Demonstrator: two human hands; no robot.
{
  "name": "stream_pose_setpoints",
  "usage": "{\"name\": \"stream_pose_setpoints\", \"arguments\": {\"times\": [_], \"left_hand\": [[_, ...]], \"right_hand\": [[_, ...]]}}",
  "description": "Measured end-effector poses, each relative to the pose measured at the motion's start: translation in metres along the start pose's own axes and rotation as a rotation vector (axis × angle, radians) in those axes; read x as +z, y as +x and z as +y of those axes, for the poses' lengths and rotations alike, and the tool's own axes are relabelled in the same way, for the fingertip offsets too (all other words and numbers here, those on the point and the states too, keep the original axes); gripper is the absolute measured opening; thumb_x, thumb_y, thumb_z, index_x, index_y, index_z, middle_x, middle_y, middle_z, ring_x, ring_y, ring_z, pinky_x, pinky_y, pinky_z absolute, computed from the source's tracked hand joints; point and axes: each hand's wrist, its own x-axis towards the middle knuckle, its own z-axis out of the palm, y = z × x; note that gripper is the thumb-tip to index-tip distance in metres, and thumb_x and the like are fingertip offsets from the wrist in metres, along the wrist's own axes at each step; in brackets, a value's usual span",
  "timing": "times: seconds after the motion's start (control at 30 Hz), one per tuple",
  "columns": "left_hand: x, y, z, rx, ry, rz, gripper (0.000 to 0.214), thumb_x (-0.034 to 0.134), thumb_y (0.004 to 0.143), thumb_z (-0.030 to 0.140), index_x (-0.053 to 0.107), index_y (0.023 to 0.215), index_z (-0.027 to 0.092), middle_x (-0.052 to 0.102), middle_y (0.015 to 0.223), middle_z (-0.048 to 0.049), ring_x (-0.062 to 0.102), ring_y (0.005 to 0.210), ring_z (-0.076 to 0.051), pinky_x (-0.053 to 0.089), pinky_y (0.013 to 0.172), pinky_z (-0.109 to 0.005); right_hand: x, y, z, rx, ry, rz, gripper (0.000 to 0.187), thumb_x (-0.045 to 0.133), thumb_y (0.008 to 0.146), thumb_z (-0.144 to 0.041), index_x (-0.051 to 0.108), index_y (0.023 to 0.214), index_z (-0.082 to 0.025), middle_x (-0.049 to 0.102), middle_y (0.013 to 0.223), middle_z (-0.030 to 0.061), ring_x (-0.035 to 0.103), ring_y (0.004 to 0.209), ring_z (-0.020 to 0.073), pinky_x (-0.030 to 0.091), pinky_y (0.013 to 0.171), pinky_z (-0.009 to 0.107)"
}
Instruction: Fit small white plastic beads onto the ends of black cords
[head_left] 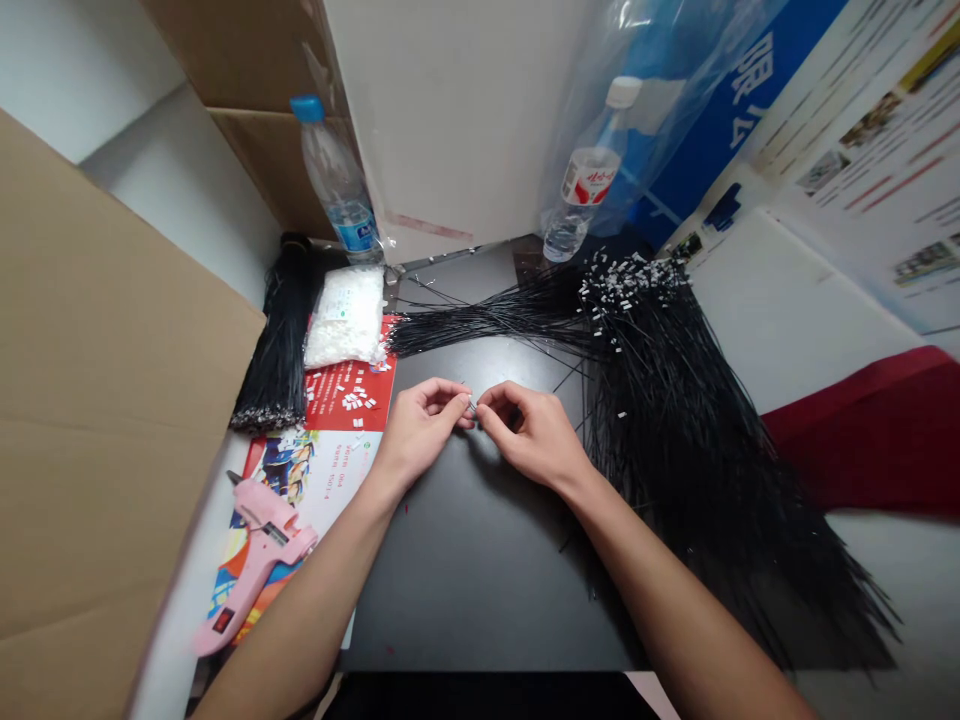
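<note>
My left hand [427,425] is closed in a pinch above the dark table, and a tiny pale piece shows at its fingertips. Facing it, my right hand [529,430] pinches a thin black wire, whose short end shows between the two hands. The fingertips almost meet, and the fingers hide most of what they hold. Beyond the hands lies a loose bundle of black wires [487,322] with bare ends at the left. To the right is a large heap of black wires [675,400], topped with many small white connectors [626,285].
A clear bag of white connectors [345,315] and loose connectors [356,400] lie at left, near another wire bundle [277,330]. A pink glue gun [259,550] rests on printed paper. Two water bottles [337,180] [592,175] stand behind. Cardboard [97,400] borders the left.
</note>
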Motion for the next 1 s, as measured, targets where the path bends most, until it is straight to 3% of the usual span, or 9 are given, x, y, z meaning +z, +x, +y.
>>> {"name": "stream_pose_setpoints", "arguments": {"times": [0.2, 0.37, 0.53, 0.67, 0.8, 0.87, 1.0], "left_hand": [[-0.002, -0.001, 0.001, 0.099, 0.09, 0.02, 0.02, 0.072, 0.076, 0.032, 0.066, 0.084, 0.015, 0.069, 0.077, -0.0015, 0.066, 0.06, -0.012, 0.055, 0.062, -0.025], [-0.003, -0.005, 0.003, 0.183, 0.167, -0.011, 0.023, 0.069, 0.081, 0.037, 0.066, 0.091, 0.016, 0.07, 0.088, -0.004, 0.068, 0.067, -0.014, 0.056, 0.066, -0.026], [-0.002, -0.01, 0.012, 0.165, 0.074, -0.088, 0.03, 0.075, 0.076, 0.039, 0.066, 0.093, 0.016, 0.07, 0.084, -0.0032, 0.068, 0.067, -0.015, 0.057, 0.069, -0.028], [-0.001, -0.014, 0.017, 0.146, 0.039, -0.122, 0.029, 0.077, 0.073, 0.038, 0.065, 0.087, 0.016, 0.069, 0.077, -0.002, 0.069, 0.068, -0.015, 0.057, 0.071, -0.029], [-0.006, -0.012, 0.022, 0.174, 0.066, 0.005, 0.028, 0.076, 0.073, 0.038, 0.064, 0.087, 0.016, 0.067, 0.076, -0.0009, 0.069, 0.064, -0.015, 0.055, 0.067, -0.028], [-0.011, -0.011, 0.026, 0.205, 0.071, 0.108, 0.026, 0.075, 0.073, 0.035, 0.063, 0.087, 0.016, 0.066, 0.075, -0.0002, 0.068, 0.065, -0.015, 0.055, 0.067, -0.028], [-0.021, -0.009, 0.032, 0.231, 0.035, 0.246, 0.023, 0.074, 0.074, 0.031, 0.063, 0.089, 0.016, 0.066, 0.074, 0.0008, 0.068, 0.066, -0.014, 0.055, 0.07, -0.028]], "right_hand": [[-0.002, -0.002, 0.0, -0.019, -0.054, -0.084, 0.013, 0.06, 0.087, -0.024, 0.071, 0.083, -0.019, 0.072, 0.073, -0.0007, 0.061, 0.061, 0.01, 0.04, 0.06, 0.021], [-0.013, -0.006, -0.014, -0.042, -0.092, -0.021, 0.013, 0.06, 0.087, -0.023, 0.071, 0.082, -0.019, 0.071, 0.072, -0.0011, 0.059, 0.06, 0.0096, 0.04, 0.06, 0.021], [-0.023, -0.012, -0.032, -0.072, -0.146, -0.04, 0.015, 0.058, 0.09, -0.023, 0.071, 0.084, -0.019, 0.073, 0.078, -0.0007, 0.057, 0.057, 0.0082, 0.038, 0.06, 0.021], [-0.028, -0.023, -0.038, 0.008, -0.194, -0.085, 0.017, 0.056, 0.093, -0.029, 0.071, 0.091, -0.021, 0.073, 0.077, -0.0003, 0.059, 0.059, 0.0101, 0.037, 0.059, 0.022], [-0.043, -0.051, -0.043, 0.129, -0.181, -0.258, 0.022, 0.06, 0.092, -0.036, 0.069, 0.106, -0.021, 0.073, 0.074, -0.0002, 0.062, 0.061, 0.0122, 0.038, 0.058, 0.022], [-0.054, -0.069, -0.047, 0.162, -0.191, -0.349, 0.02, 0.06, 0.092, -0.035, 0.069, 0.105, -0.021, 0.072, 0.072, -0.0003, 0.063, 0.061, 0.0127, 0.037, 0.057, 0.023], [-0.072, -0.094, -0.052, 0.17, -0.253, -0.347, 0.023, 0.049, 0.098, -0.033, 0.068, 0.091, -0.022, 0.07, 0.073, 0.0001, 0.063, 0.064, 0.0134, 0.038, 0.058, 0.024]]}}
